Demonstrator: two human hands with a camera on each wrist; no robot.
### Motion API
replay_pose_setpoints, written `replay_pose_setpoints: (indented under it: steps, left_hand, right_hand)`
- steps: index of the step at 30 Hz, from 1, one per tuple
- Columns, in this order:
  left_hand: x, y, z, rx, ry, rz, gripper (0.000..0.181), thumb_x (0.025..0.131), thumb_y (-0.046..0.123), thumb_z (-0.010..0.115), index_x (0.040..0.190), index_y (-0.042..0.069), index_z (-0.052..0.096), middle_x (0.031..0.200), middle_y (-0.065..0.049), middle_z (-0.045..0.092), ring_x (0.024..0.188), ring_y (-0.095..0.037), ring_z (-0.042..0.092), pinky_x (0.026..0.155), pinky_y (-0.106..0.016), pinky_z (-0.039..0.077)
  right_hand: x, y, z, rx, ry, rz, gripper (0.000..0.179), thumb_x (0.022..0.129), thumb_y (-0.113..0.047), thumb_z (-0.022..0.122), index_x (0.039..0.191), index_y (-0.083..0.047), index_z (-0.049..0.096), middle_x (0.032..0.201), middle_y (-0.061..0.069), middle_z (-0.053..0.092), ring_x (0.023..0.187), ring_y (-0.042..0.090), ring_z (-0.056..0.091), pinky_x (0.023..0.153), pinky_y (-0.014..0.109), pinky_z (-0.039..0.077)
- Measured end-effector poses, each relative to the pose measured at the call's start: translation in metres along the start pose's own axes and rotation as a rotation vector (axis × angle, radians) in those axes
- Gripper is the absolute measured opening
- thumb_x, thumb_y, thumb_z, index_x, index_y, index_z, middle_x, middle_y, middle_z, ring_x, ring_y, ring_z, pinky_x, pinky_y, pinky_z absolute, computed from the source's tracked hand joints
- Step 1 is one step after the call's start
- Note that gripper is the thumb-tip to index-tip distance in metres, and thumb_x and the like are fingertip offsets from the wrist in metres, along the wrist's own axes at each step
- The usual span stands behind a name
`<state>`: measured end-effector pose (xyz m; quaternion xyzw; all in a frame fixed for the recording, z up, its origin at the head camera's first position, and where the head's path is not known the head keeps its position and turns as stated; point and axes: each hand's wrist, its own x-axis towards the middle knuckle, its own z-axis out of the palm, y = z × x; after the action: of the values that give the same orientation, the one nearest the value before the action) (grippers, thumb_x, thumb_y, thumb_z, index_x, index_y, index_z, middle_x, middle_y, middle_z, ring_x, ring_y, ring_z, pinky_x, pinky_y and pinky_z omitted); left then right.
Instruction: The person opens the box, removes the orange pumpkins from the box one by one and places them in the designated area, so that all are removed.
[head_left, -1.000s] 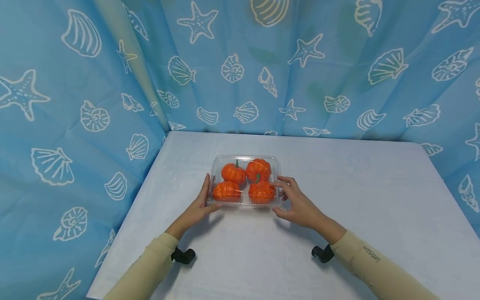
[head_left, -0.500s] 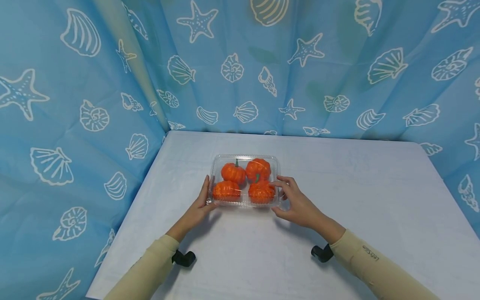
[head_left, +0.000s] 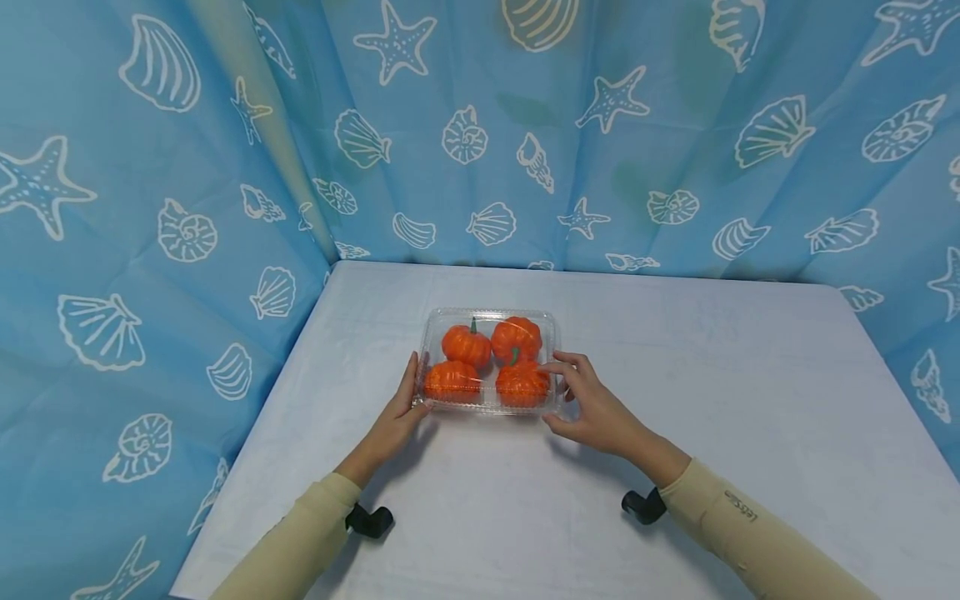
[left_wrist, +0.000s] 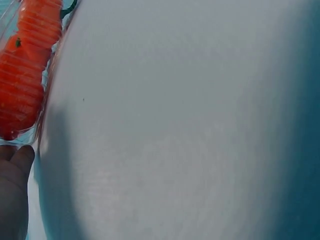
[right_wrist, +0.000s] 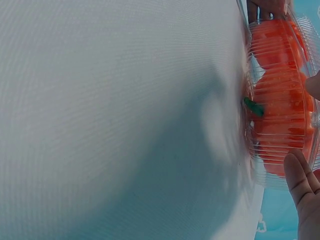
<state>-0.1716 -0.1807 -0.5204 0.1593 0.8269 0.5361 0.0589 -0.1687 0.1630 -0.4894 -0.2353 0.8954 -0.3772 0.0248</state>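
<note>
A clear plastic clamshell box (head_left: 487, 407) with several small orange pumpkins in it lies on the white table. One pumpkin (head_left: 467, 346) at its back left has a green stem pointing up. My left hand (head_left: 390, 425) holds the box's left end, fingers along the side and thumb at the front corner; the left wrist view shows the thumb (left_wrist: 22, 159) right at the rim. At the other end, my right hand (head_left: 596, 412) grips with bent fingers, a fingertip (right_wrist: 314, 86) over the lid and the thumb (right_wrist: 297, 175) by the front corner.
The white-covered table (head_left: 750, 375) stretches right and forward of the box. A blue curtain (head_left: 637, 150) with white shells and starfish hangs behind the table and along its left side. Black wrist mounts (head_left: 371, 521) stick out from both sleeves.
My left thumb has drawn in a little toward the box's front left corner, and the left hand has shifted slightly. The right hand and the box stay almost still.
</note>
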Motion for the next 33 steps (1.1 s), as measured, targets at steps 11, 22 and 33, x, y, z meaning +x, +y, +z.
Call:
replay_pose_setpoints:
  steps: [11,22,33]
  left_hand:
    - [0.0003,0.0012,0.0018,-0.039,0.008,-0.014,0.075,0.104,0.008,0.046,0.163,0.006,0.001,0.17,-0.014,0.003,0.156,-0.033,-0.001,0.124,-0.055,0.004]
    - [0.0015,0.0002,0.0028,-0.069,0.02,0.023,0.074,0.103,0.001,0.043,0.163,0.004,0.001,0.17,-0.015,0.01,0.156,-0.032,-0.001,0.124,-0.054,0.002]
    - [0.0037,0.0023,0.0023,-0.098,0.035,0.016,0.075,0.1,-0.001,0.044,0.162,0.001,0.003,0.169,-0.017,0.013,0.156,-0.034,0.001,0.124,-0.057,0.003]
  right_hand:
    - [-0.0001,0.0005,0.0011,0.012,0.001,0.005,0.072,0.082,-0.018,0.084,0.143,-0.02,0.046,0.156,0.016,0.03,0.102,0.019,0.057,0.086,0.04,0.059]
    - [0.0001,-0.0008,0.0011,0.005,-0.001,0.019,0.072,0.082,-0.018,0.084,0.143,-0.02,0.046,0.156,0.016,0.031,0.102,0.02,0.058,0.086,0.04,0.059]
    - [0.0008,-0.0012,0.0013,-0.003,-0.007,0.025,0.071,0.083,-0.019,0.083,0.143,-0.02,0.045,0.155,0.017,0.03,0.102,0.018,0.057,0.085,0.038,0.059]
